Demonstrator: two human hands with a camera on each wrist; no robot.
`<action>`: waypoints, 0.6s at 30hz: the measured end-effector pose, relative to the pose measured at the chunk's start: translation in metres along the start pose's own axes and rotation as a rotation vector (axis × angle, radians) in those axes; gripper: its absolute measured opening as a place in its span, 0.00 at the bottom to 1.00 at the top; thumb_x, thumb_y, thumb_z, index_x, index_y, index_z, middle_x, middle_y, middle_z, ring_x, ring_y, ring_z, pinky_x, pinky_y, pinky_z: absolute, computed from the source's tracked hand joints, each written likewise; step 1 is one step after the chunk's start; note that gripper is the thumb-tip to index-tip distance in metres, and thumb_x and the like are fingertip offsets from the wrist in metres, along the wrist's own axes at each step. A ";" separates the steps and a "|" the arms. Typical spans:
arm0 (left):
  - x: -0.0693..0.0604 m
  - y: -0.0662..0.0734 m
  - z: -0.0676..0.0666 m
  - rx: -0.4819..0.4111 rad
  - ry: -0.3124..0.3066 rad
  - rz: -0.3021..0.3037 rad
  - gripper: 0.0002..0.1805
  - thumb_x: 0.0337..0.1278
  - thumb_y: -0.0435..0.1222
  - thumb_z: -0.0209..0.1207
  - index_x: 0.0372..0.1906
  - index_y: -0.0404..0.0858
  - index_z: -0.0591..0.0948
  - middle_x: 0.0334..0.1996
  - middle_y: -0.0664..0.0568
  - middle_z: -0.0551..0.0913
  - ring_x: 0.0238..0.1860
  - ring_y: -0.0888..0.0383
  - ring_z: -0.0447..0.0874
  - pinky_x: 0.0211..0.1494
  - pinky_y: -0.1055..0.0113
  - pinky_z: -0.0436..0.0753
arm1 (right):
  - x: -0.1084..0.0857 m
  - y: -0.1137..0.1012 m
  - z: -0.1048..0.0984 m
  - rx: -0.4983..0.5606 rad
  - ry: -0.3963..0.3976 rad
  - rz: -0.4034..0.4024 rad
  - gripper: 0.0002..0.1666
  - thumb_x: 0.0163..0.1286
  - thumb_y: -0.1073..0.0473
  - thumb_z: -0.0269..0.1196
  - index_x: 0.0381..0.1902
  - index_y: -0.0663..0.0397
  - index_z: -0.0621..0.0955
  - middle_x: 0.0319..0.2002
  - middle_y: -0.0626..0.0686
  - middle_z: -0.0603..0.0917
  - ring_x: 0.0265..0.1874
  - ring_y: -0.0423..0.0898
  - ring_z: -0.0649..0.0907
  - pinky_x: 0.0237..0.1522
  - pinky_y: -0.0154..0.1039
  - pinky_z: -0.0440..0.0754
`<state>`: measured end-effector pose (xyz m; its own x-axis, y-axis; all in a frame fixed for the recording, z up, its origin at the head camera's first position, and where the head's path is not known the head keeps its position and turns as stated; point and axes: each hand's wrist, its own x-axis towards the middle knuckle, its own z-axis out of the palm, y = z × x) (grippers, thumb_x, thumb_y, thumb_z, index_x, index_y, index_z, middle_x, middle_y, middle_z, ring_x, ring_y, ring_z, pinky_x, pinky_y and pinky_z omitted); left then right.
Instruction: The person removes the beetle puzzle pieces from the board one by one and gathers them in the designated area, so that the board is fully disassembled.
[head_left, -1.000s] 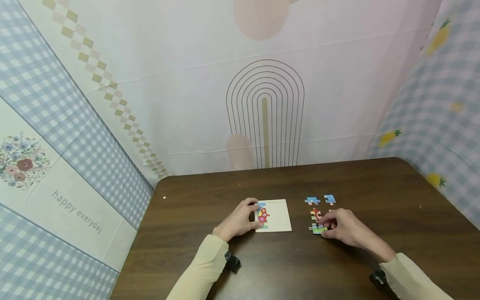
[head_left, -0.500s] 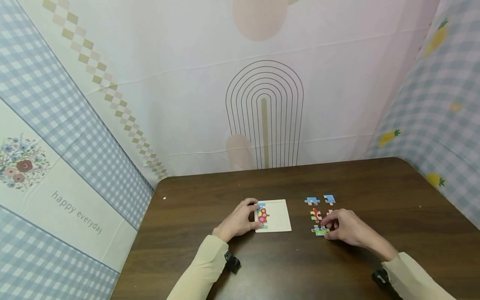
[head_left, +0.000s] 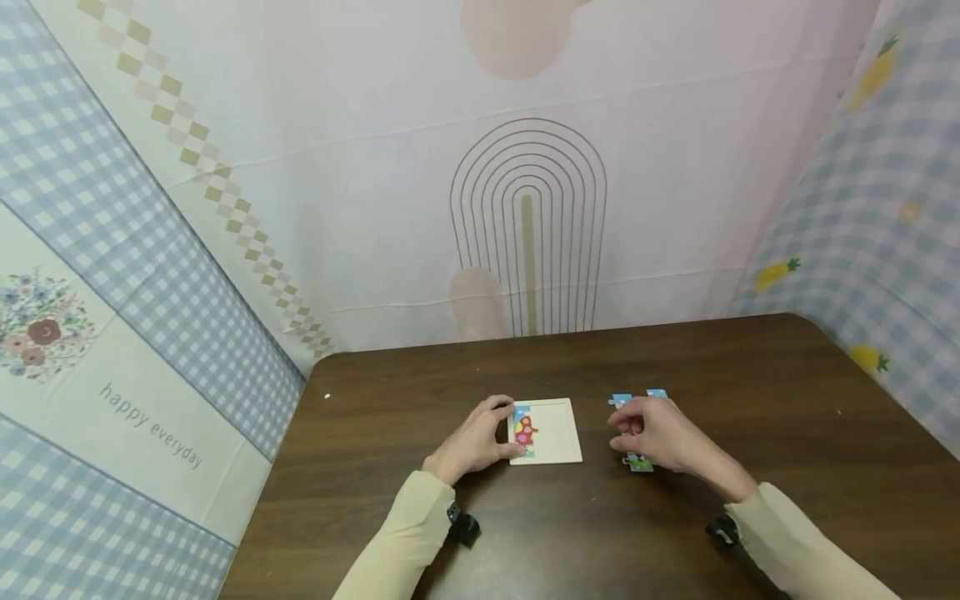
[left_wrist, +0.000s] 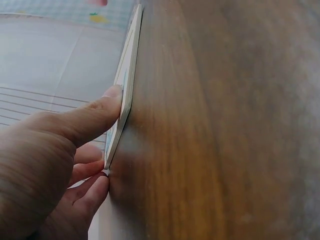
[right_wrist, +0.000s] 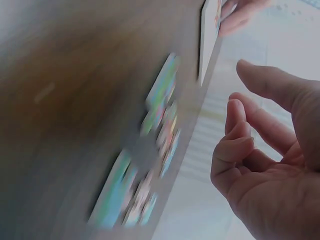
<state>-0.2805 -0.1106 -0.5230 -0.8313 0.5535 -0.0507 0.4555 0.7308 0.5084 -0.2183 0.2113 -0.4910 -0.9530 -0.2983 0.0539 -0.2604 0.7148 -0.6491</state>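
Note:
My left hand (head_left: pixel 468 439) holds the left side of a white puzzle board (head_left: pixel 557 432) lying flat on the table. In the left wrist view its thumb (left_wrist: pixel 107 107) presses on the board's edge, with the other fingers around the corner. A strip with a red, spotted picture fills the board's left part. To the right, my right hand (head_left: pixel 660 433) hovers over several loose jigsaw pieces, its thumb and index finger apart with nothing between them. Blue pieces (head_left: pixel 622 400) and a green piece (head_left: pixel 640 464) show around it; the hand hides others. In the right wrist view the pieces (right_wrist: pixel 162 90) look blurred.
The dark wooden table (head_left: pixel 540 542) runs back to a patterned cloth wall (head_left: pixel 375 208), with checked cloths (head_left: pixel 840 242) at both sides. A small white bit (head_left: pixel 327 396) lies at the table's left.
My right hand slid the green piece slightly right and nearer, then let it go. It has since moved up and to the left, over the other pieces. The left hand stays put.

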 end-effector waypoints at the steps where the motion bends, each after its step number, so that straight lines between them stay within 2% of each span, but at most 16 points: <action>1: 0.000 0.000 0.000 0.000 0.001 0.000 0.43 0.67 0.46 0.75 0.79 0.31 0.73 0.81 0.44 0.71 0.81 0.46 0.70 0.81 0.49 0.75 | 0.005 -0.004 0.004 -0.003 0.000 -0.005 0.12 0.66 0.62 0.78 0.45 0.60 0.91 0.32 0.45 0.85 0.30 0.36 0.76 0.34 0.31 0.77; 10: -0.001 -0.001 0.000 -0.021 0.011 -0.034 0.44 0.66 0.47 0.75 0.79 0.30 0.72 0.82 0.45 0.70 0.83 0.47 0.68 0.83 0.49 0.73 | 0.060 -0.032 0.039 -0.017 -0.032 0.004 0.10 0.68 0.65 0.76 0.46 0.63 0.92 0.34 0.51 0.87 0.31 0.41 0.78 0.34 0.33 0.77; 18: -0.001 -0.002 0.001 -0.009 0.001 -0.030 0.43 0.68 0.47 0.74 0.79 0.29 0.72 0.81 0.45 0.70 0.83 0.47 0.67 0.83 0.50 0.73 | 0.096 -0.042 0.061 -0.045 -0.066 -0.001 0.11 0.68 0.65 0.75 0.47 0.63 0.92 0.35 0.53 0.91 0.31 0.40 0.80 0.34 0.34 0.78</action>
<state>-0.2804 -0.1117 -0.5249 -0.8449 0.5309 -0.0653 0.4273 0.7435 0.5144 -0.2890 0.1141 -0.5051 -0.9408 -0.3390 0.0039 -0.2698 0.7416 -0.6142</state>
